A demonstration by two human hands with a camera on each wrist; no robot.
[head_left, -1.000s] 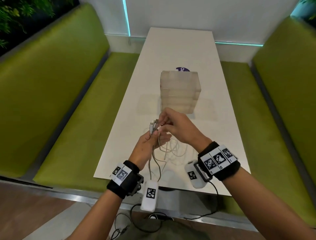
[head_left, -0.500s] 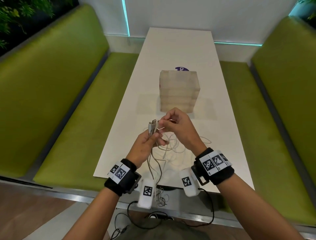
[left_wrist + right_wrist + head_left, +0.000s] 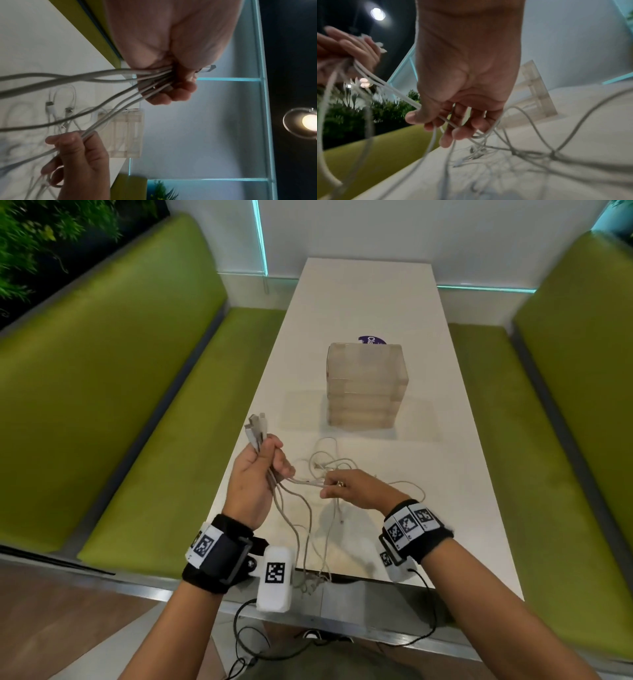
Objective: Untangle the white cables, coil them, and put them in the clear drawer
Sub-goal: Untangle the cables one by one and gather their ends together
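Several white cables point(image 3: 320, 465) lie tangled on the white table point(image 3: 363, 302), some hanging over its near edge. My left hand point(image 3: 263, 463) is raised at the table's left edge and grips a bundle of cable ends point(image 3: 154, 75), plugs point(image 3: 256, 426) sticking up above the fist. My right hand point(image 3: 346, 487) is low over the table, to the right, pinching cable strands point(image 3: 447, 120) that run taut from the left fist. The clear drawer unit point(image 3: 366, 385) stands closed at mid-table, beyond both hands.
Green bench seats point(image 3: 144, 419) flank the table on both sides point(image 3: 513, 440). A purple sticker point(image 3: 371, 339) shows behind the drawer unit. Loose cable loops point(image 3: 407, 487) spread to the right of my right hand. Black wires point(image 3: 250, 642) hang below the table's near edge.
The hands have pulled apart: my left hand moved left and up with the plug bundle, my right hand slid right and down along the strands, stretching them between the hands.
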